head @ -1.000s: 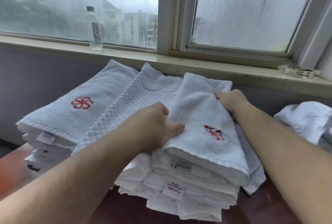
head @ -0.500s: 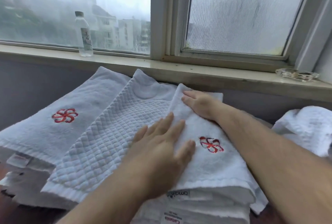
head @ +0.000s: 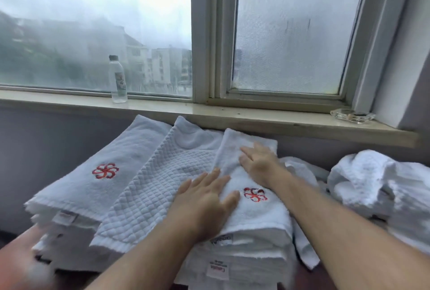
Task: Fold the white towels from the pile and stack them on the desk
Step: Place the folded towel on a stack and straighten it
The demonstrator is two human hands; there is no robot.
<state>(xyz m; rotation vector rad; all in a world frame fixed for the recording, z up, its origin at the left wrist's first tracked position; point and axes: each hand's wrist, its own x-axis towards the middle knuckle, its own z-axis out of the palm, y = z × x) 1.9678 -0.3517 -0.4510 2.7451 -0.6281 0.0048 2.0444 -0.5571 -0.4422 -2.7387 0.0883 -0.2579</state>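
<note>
A folded white towel with a red emblem lies on top of the right stack of folded towels. My left hand presses flat on its near left edge, fingers straight. My right hand lies flat on its far half, fingers spread. A quilted white towel overlaps the middle. Another emblem towel tops the left stack. The loose pile of unfolded white towels sits at the right.
The dark wooden desk shows at the lower left under the stacks. Behind them runs a window sill with a clear plastic bottle at the left and a glass ashtray at the right.
One second ago both hands gripped the emblem towel's edges. They opened and now lie flat on it, my right hand shifted slightly right. The camera has tilted up.
</note>
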